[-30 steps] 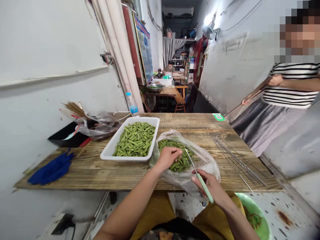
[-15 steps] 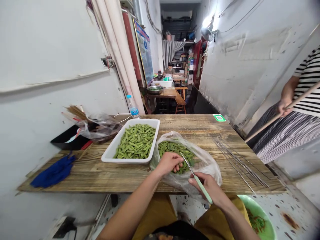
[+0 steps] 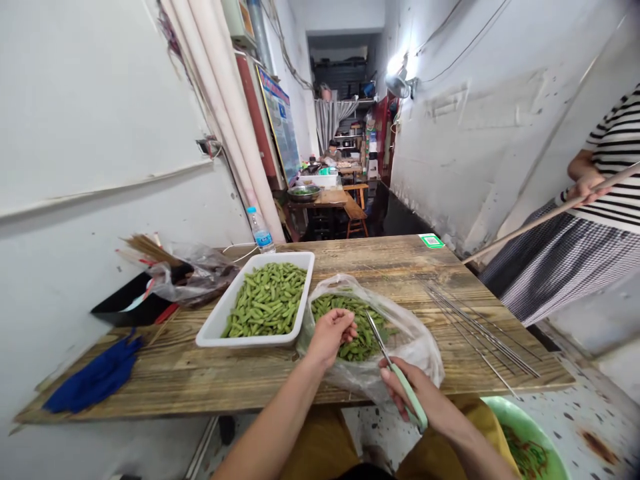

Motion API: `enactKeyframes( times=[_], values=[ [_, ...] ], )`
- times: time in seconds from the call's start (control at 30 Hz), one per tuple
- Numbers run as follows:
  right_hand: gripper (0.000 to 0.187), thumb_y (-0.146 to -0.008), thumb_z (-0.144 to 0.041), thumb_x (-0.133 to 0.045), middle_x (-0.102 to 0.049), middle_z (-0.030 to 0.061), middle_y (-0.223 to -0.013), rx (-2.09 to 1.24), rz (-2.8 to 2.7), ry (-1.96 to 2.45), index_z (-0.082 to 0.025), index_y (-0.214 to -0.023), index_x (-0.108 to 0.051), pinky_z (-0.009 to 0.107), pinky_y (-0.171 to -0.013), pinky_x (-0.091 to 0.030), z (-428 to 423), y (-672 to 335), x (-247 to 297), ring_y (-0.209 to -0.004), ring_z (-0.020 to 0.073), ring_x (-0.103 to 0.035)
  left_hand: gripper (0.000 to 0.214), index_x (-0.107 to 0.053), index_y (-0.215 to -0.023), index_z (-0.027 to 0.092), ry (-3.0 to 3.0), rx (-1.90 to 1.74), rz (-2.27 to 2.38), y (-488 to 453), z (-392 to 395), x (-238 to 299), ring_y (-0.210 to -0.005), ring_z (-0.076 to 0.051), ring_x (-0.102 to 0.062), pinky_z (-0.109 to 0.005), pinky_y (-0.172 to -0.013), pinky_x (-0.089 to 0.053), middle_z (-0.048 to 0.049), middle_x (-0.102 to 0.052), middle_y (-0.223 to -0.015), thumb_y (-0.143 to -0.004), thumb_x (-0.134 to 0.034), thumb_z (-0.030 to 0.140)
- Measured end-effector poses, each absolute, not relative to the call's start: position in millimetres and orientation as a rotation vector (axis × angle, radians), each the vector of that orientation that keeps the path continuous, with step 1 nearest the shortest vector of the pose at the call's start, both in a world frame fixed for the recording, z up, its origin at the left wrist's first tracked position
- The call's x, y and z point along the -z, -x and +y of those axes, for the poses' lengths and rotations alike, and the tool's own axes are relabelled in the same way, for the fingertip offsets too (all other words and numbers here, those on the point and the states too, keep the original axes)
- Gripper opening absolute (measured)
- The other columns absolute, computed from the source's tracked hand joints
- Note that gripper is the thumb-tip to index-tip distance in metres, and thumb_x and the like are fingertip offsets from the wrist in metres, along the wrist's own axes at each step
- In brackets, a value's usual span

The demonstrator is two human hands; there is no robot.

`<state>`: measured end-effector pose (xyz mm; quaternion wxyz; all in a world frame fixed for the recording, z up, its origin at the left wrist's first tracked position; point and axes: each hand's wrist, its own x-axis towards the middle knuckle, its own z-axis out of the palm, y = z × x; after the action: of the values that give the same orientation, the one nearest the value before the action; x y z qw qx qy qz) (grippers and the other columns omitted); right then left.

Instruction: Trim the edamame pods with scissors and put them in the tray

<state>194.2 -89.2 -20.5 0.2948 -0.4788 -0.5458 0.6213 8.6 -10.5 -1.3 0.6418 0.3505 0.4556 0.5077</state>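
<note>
Currently I have both hands just right of the white tray, at the clear plastic bag that lies beside it on the tabletop. Green pods fill the tray, and more pods lie in the bag's open mouth. My left hand is the one nearer the tray, over the bagged pods; its thumb and fingertips are close together, but from my feed I cannot tell whether that grip pinches anything. My right hand, farther right of the tray, has its grip closed round the pale green handles of the scissors; their blades slant up toward the pods, tips a little apart from my left fingers.

Behind the tray I see a water bottle with a blue cap. Left of the tray are a black container and a crumpled blue cloth item. Well to the right of the tray, thin metal rods lie loosely bunched; past them, a person in a striped top holds a long pole.
</note>
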Motion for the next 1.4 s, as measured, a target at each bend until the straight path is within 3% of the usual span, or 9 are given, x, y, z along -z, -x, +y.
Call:
enactKeyframes(
  times=[0.27,0.63,0.83,0.93,1.03,1.13,1.27,1.4],
  values=[
    [0.045,-0.080,-0.063,-0.054,-0.046,-0.0086,-0.057,-1.687,-1.424,1.245,-0.019,-0.090,-0.051,0.015,-0.030,-0.035,-86.9,-188.0,20.1,-0.034,0.0038,-0.040,0.027,-0.056,-0.070,0.011,-0.688,-1.117,1.021,-16.1,-18.7,-1.0,-0.051,-0.007,-0.059,-0.015,-0.048,-0.047,-0.0032,-0.065,-0.061,-0.066,-0.079,0.025],
    [0.049,-0.075,-0.067,-0.057,-0.043,-0.0101,-0.047,-1.721,-1.278,1.260,-0.019,-0.070,-0.046,0.016,-0.026,-0.032,-86.2,-181.2,24.6,-0.029,0.0041,-0.037,0.029,-0.057,-0.068,0.011,-0.681,-1.133,1.049,-25.3,-20.4,5.2,-0.051,-0.009,-0.061,-0.017,-0.051,-0.050,-0.0051,-0.066,-0.060,-0.063,-0.080,0.028],
    [0.054,-0.066,-0.070,-0.063,-0.048,-0.0101,-0.050,-1.740,-1.194,1.291,-0.020,-0.076,-0.047,0.016,-0.025,-0.030,-86.7,-187.0,26.6,-0.029,0.0031,-0.035,0.037,-0.057,-0.069,0.013,-0.835,-1.151,1.088,-16.7,-14.1,6.6,-0.058,-0.014,-0.064,-0.022,-0.055,-0.053,-0.0027,-0.065,-0.062,-0.058,-0.081,0.039],
    [0.055,-0.065,-0.070,-0.064,-0.049,-0.0096,-0.051,-1.698,-1.120,1.289,-0.019,-0.078,-0.048,0.014,-0.026,-0.030,-89.6,-196.1,23.3,-0.030,0.0025,-0.037,0.034,-0.057,-0.069,0.013,-0.802,-1.216,1.069,-7.9,-3.2,-1.1,-0.069,-0.015,-0.066,-0.024,-0.066,-0.054,-0.0040,-0.067,-0.070,-0.055,-0.082,0.032],
    [0.054,-0.066,-0.069,-0.064,-0.049,-0.0095,-0.052,-1.679,-1.075,1.275,-0.018,-0.080,-0.049,0.013,-0.026,-0.030,-94.2,-206.3,21.2,-0.030,0.0016,-0.037,0.027,-0.060,-0.077,0.013,-0.745,-1.217,1.081,-3.1,10.1,-9.3,-0.066,-0.013,-0.063,-0.024,-0.063,-0.053,-0.0055,-0.068,-0.076,-0.058,-0.077,0.023],
    [0.054,-0.067,-0.067,-0.065,-0.049,-0.0097,-0.050,-1.686,-1.079,1.239,-0.017,-0.083,-0.052,0.013,-0.025,-0.032,-97.6,-212.9,21.7,-0.029,0.0022,-0.037,0.018,-0.061,-0.079,0.013,-0.777,-1.184,1.091,-3.9,23.1,-10.7,-0.060,-0.011,-0.059,-0.024,-0.060,-0.050,-0.0012,-0.062,-0.066,-0.063,-0.065,0.019],
    [0.051,-0.069,-0.063,-0.066,-0.050,-0.0097,-0.050,-1.706,-1.051,1.195,-0.016,-0.085,-0.054,0.014,-0.026,-0.033,-100.6,-215.3,25.9,-0.029,0.0023,-0.037,0.013,-0.062,-0.072,0.016,-1.266,-1.045,1.360,-11.8,36.7,-4.7,-0.052,-0.013,-0.052,-0.024,-0.054,-0.042,0.0010,-0.055,-0.056,-0.069,-0.051,0.023],
    [0.052,-0.068,-0.064,-0.066,-0.049,-0.0097,-0.050,-1.715,-1.029,1.180,-0.016,-0.085,-0.053,0.014,-0.026,-0.031,-102.4,-214.5,29.5,-0.029,0.0024,-0.037,0.012,-0.066,-0.066,0.017,-2.069,-0.622,1.581,-29.7,45.6,0.5,-0.077,-0.024,-0.061,-0.034,-0.076,-0.043,-0.0080,-0.067,-0.073,-0.071,-0.056,0.021]
  ],
)
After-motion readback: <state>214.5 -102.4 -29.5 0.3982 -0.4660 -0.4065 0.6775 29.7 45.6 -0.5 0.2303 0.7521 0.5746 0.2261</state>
